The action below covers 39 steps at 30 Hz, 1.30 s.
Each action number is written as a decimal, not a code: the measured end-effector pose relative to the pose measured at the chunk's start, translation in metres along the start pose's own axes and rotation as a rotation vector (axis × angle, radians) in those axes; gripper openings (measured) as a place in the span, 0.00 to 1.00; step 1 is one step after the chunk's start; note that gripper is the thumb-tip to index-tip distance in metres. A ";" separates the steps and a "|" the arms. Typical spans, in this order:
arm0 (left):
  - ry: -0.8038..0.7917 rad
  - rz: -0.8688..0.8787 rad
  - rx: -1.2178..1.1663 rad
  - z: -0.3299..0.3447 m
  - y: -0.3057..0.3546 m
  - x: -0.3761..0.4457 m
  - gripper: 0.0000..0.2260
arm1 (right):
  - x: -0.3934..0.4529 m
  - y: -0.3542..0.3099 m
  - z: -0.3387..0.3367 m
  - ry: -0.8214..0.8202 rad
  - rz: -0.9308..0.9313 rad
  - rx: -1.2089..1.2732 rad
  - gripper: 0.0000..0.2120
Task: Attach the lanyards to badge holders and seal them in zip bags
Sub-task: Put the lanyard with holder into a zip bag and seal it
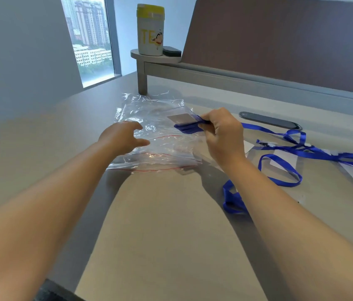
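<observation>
Head view. The stack of clear zip bags (149, 135) is hard to read: layers overlap, wrinkles glare, and the count cannot be told. Thin red seal lines mark the near edges. The badge holders (284, 158) on the right side of the worktop (171, 235) are nearly invisible against the surface; only pale card inserts are made out, and the farthest one is cut off by the right frame edge. How many lie there cannot be told.

A folded blue lanyard (187, 128) is pinched between thumb and fingers of the right hand (223, 135), held just above the bags near the middle of the worktop. A badge holder with a grey card (181, 118) is seen at the bundle's far end, touching it; whether it lies inside a bag or on top cannot be told. The clip is not made out.

The left hand (123, 137) is held over the bags' left edge, fingers spread and curled, nothing gripped; contact with the plastic cannot be confirmed.

Loose blue lanyards (297, 153) trail across the right side, tangled, partly hidden behind the right forearm.
</observation>
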<state>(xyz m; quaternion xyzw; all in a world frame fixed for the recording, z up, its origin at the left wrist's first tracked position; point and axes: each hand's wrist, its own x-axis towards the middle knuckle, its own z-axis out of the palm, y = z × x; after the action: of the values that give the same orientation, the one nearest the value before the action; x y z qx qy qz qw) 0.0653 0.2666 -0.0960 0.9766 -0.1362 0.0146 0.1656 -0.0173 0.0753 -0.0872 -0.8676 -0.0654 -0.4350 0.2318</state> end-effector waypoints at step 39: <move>-0.367 0.164 -0.811 -0.090 0.074 -0.026 0.11 | 0.032 -0.019 -0.053 -0.150 0.273 0.020 0.08</move>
<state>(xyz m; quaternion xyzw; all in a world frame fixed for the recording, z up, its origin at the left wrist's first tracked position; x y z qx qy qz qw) 0.0215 0.2360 0.0104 0.8052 -0.2349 -0.2003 0.5063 -0.0421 0.0646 -0.0287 -0.8961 0.0319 -0.3329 0.2919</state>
